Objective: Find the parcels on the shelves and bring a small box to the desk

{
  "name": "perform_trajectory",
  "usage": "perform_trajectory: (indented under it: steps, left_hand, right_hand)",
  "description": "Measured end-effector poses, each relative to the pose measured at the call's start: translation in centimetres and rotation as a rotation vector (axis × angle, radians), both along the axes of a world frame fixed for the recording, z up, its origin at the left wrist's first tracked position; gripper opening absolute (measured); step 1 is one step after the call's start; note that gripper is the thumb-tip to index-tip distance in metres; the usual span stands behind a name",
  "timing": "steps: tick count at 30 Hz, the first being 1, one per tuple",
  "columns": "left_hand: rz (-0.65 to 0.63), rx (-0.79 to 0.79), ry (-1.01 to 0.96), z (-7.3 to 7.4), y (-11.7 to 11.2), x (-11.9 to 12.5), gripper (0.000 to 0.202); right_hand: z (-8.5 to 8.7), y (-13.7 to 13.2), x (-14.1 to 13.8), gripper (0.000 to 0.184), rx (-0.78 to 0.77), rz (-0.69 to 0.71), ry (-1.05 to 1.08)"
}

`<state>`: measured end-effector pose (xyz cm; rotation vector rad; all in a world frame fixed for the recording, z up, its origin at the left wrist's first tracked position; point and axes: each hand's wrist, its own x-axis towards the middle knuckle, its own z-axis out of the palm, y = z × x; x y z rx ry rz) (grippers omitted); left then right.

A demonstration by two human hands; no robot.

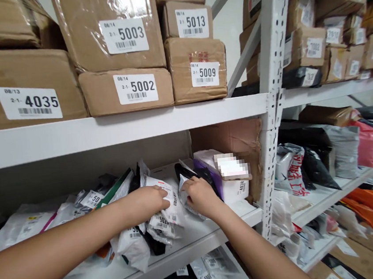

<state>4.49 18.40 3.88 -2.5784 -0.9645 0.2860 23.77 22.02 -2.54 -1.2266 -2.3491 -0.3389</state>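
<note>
Both my hands reach into the middle shelf (215,227) among soft mailer parcels standing on edge. My left hand (149,203) is closed on a white plastic parcel (166,203) with a barcode label, thumb on its face. My right hand (201,195) has its fingers curled round the top edge of a grey-white parcel (185,197) beside a black bag (193,174). A white and purple box (226,179) marked 4038 stands just right of my right hand.
Cardboard boxes numbered 4035 (29,102), 5003 (124,35), 5002 (136,88), 5013 (192,23) and 5009 (204,73) fill the shelf above. A white perforated upright (274,103) divides this bay from one on the right packed with bags and boxes. More parcels lie below.
</note>
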Motion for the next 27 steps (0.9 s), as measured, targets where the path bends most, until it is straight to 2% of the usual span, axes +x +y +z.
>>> perform_trajectory:
  steps: [6, 12, 16, 17, 20, 22, 27]
  left_hand:
    - [-0.053, 0.123, 0.237, 1.0, 0.5, 1.5, 0.021]
    - [-0.165, 0.159, 0.253, -0.2, 2.1, 5.0, 0.018]
    - [-0.177, 0.132, 0.215, -0.2, 2.9, 6.2, 0.022]
    - [-0.175, 0.122, 0.198, 0.0, 3.0, 6.1, 0.022]
    - [-0.185, 0.050, 0.154, 0.9, 2.9, 5.1, 0.022]
    - [-0.183, -0.001, 0.137, 1.2, 2.6, 4.0, 0.025]
    - [-0.126, -0.062, 0.113, 0.8, 1.9, 1.8, 0.034]
  right_hand:
    - [0.3, -0.1, -0.1, 0.025, -0.039, -0.004, 0.055]
    - [-0.6, -1.0, 1.5, 0.039, -0.021, -0.028, 0.224]
    - [-2.7, -2.1, 2.8, 0.038, 0.108, 0.127, 0.469]
    - [-3.5, -2.4, 3.0, 0.032, 0.178, 0.118, 0.543]
    - [-5.9, -3.5, 2.9, 0.016, 0.330, -0.051, 0.691]
    - [-7.4, -4.1, 2.1, 0.017, 0.330, -0.092, 0.751]
    - [-9.8, -5.2, -1.5, 0.020, 0.341, 0.088, 0.841]
